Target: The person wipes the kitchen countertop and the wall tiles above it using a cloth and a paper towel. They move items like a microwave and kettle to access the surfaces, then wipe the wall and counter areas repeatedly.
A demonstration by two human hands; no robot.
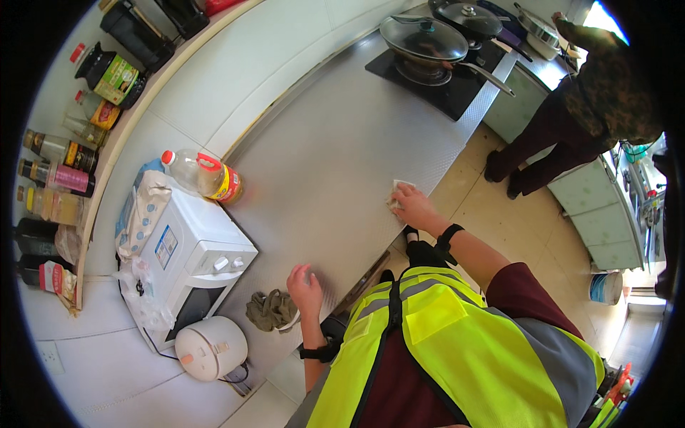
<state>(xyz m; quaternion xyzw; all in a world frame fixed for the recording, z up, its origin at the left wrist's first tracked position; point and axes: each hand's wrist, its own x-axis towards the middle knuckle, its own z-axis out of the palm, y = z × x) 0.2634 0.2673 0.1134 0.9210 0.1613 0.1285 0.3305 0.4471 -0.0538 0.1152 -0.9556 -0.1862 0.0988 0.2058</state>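
My right hand (413, 206) grips a small pale folded cloth (395, 188) and presses it on the stainless steel counter (316, 160), close to the counter's front edge. My left hand (305, 290) is over the front part of the same counter, with its fingers loosely bent and nothing in it. Just beside the left hand lies a crumpled dark olive cloth (270, 310). Something white, partly hidden, shows at that cloth's edge.
A white microwave (214, 235), a rice cooker (211, 348) and an oil bottle (206, 176) stand left. Bottles and jars line a wall shelf (115, 155). A lidded pan (425, 43) sits on a black cooktop (460, 99). Another person (583, 101) stands at the far right counter.
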